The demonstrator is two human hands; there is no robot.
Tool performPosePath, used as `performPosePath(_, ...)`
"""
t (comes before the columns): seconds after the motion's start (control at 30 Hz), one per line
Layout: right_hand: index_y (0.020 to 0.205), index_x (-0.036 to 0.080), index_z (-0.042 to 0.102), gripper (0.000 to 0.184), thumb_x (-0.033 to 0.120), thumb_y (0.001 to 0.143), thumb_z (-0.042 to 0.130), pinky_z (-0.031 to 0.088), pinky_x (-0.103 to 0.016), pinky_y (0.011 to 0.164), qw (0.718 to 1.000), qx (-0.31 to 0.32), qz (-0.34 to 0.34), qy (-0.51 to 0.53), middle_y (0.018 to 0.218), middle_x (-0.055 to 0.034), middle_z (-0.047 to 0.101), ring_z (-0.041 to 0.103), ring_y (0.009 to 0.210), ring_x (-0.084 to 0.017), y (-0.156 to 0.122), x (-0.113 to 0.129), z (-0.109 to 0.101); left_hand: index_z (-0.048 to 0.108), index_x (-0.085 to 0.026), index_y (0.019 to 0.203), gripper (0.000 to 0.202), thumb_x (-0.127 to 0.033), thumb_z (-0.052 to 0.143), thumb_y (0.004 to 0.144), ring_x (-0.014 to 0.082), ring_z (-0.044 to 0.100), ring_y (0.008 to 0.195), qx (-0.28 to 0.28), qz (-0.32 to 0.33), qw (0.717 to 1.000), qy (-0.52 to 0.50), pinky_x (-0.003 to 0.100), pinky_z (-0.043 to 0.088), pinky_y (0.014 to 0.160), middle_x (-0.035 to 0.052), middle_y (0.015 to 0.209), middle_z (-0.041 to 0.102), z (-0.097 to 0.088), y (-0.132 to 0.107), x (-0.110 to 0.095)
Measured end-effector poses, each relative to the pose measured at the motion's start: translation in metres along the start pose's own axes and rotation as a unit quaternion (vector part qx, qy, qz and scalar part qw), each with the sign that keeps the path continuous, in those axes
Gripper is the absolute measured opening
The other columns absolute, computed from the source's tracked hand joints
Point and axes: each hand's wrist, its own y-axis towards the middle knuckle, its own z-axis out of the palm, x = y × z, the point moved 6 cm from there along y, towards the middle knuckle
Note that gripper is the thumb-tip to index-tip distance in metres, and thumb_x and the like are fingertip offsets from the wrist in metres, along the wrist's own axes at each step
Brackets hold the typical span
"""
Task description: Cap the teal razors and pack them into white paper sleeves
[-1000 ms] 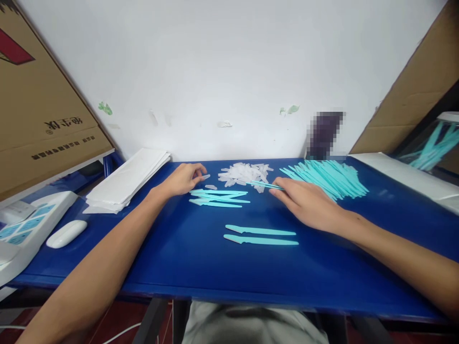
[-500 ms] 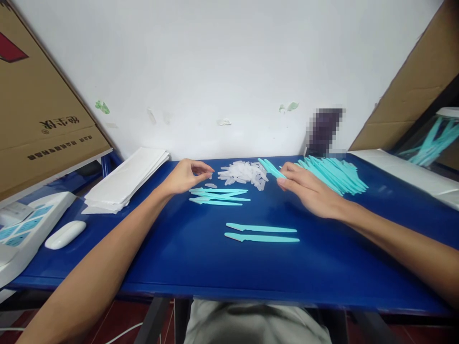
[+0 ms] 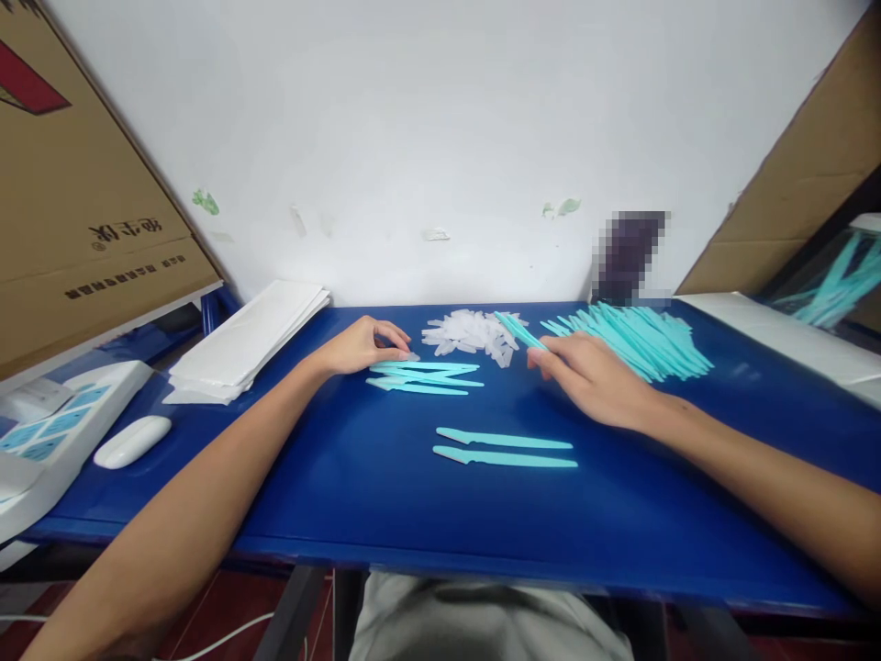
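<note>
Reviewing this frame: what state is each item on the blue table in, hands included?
Left hand: fingertips pinched on a clear cap at the tabletop.
Right hand: holding one teal stick, tilted off the table.
Clear cap pile: loose heap.
Teal stick pile: loose heap.
Crossed sticks: lying flat, overlapping.
Two sticks: flat, parallel, apart.
White sheets: stacked flat.

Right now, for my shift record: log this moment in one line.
left hand: fingertips at clear cap | right hand: holds teal stick | front: two teal sticks side by side
</note>
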Motion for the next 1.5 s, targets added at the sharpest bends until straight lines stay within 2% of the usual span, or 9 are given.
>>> performPosePath(0.27, 0.082, 0.024, 0.046, 0.041, 0.051, 0.104, 0.024, 0.028, -0.03, 0.055, 0.998, 0.028, -0.004, -0.06, 0.059, 0.0009, 0.052, 0.048, 0.053, -0.018, -0.003, 0.007, 0.005, 0.077, -0.017, 0.088, 0.032, -0.046, 0.072, 0.077, 0.0206, 0.068, 0.08, -0.028, -0.019, 0.995, 0.089, 0.031, 0.05, 0.077, 0.0073, 0.086, 0.076, 0.002, 0.007, 0.003)
performPosePath(0.4, 0.11, 0.024, 0.05, 0.041, 0.052, 0.104, 0.021, 0.028, -0.029, 0.052, 0.995, 0.049, 0.002, -0.091, 0.061, 0.0009, 0.053, 0.05, 0.053, -0.02, -0.005, 0.008, 0.006, 0.074, -0.015, 0.109, 0.045, -0.046, 0.072, 0.076, 0.0203, 0.068, 0.082, -0.032, -0.037, 0.995, 0.091, 0.03, 0.05, 0.077, 0.0076, 0.091, 0.077, 0.002, 0.008, 0.001)
performPosePath(0.47, 0.124, 0.022, 0.046, 0.043, 0.051, 0.104, 0.02, 0.032, -0.029, 0.053, 0.995, 0.059, 0.0, -0.078, 0.063, 0.0002, 0.057, 0.053, 0.054, -0.021, -0.006, 0.01, 0.007, 0.076, -0.016, 0.107, 0.043, -0.046, 0.07, 0.077, 0.0206, 0.068, 0.081, -0.018, -0.049, 0.993, 0.102, 0.029, 0.05, 0.073, 0.0072, 0.09, 0.077, 0.003, 0.008, 0.001)
performPosePath(0.6, 0.121, 0.02, 0.051, 0.043, 0.047, 0.104, 0.023, 0.042, -0.032, 0.06, 0.994, 0.071, -0.037, -0.071, 0.09, -0.0092, 0.07, 0.063, 0.071, -0.024, -0.007, 0.016, 0.008, 0.078, -0.019, 0.093, 0.032, -0.045, 0.064, 0.081, 0.0206, 0.067, 0.079, -0.025, -0.032, 0.989, 0.141, 0.028, 0.048, 0.07, 0.0057, 0.086, 0.077, 0.003, 0.007, -0.002)
performPosePath(0.8, 0.132, 0.021, 0.055, 0.042, 0.039, 0.104, 0.029, 0.05, -0.036, 0.072, 0.993, 0.05, -0.063, -0.087, 0.118, -0.0118, 0.071, 0.069, 0.098, -0.028, -0.006, 0.014, 0.006, 0.074, -0.017, 0.1, 0.031, -0.043, 0.061, 0.089, 0.0211, 0.067, 0.09, -0.086, 0.035, 0.987, 0.132, 0.03, 0.048, 0.077, 0.0081, 0.101, 0.075, -0.002, 0.001, -0.034)
performPosePath(0.97, 0.127, 0.025, 0.06, 0.038, 0.037, 0.103, 0.034, 0.051, -0.039, 0.08, 0.981, 0.116, -0.111, -0.105, 0.123, -0.0077, 0.07, 0.069, 0.101, -0.027, -0.009, 0.019, 0.002, 0.073, -0.02, 0.103, 0.024, -0.038, 0.06, 0.094, 0.0199, 0.065, 0.092, 0.002, 0.148, 0.978, 0.148, 0.031, 0.047, 0.081, 0.0058, 0.102, 0.074, 0.035, -0.012, -0.081)
performPosePath(1.13, 0.127, 0.026, 0.066, 0.039, 0.035, 0.103, 0.037, 0.052, -0.038, 0.083, 0.974, 0.151, -0.136, -0.102, 0.124, -0.0051, 0.071, 0.069, 0.103, -0.025, -0.013, 0.023, -0.004, 0.075, -0.022, 0.103, 0.021, -0.035, 0.06, 0.095, 0.0207, 0.064, 0.091, 0.07, 0.166, 0.967, 0.182, 0.033, 0.045, 0.084, 0.006, 0.099, 0.073, 0.071, -0.018, -0.094)
performPosePath(1.33, 0.13, 0.025, 0.066, 0.042, 0.031, 0.103, 0.035, 0.049, -0.032, 0.068, 0.97, 0.146, -0.154, -0.12, 0.103, -0.0073, 0.073, 0.069, 0.084, -0.02, -0.015, 0.028, 0.004, 0.075, -0.023, 0.106, 0.022, -0.034, 0.059, 0.096, 0.0227, 0.063, 0.095, 0.062, 0.168, 0.964, 0.198, 0.035, 0.045, 0.084, 0.0079, 0.102, 0.071, 0.072, -0.018, -0.092)
performPosePath(1.5, 0.133, 0.027, 0.064, 0.042, 0.03, 0.103, 0.036, 0.046, -0.03, 0.064, 0.971, 0.135, -0.144, -0.138, 0.095, -0.006, 0.071, 0.068, 0.076, -0.019, -0.015, 0.029, 0.007, 0.075, -0.023, 0.107, 0.024, -0.036, 0.059, 0.096, 0.0219, 0.062, 0.093, 0.075, 0.158, 0.968, 0.182, 0.035, 0.045, 0.083, 0.0067, 0.099, 0.072, 0.073, -0.019, -0.092)
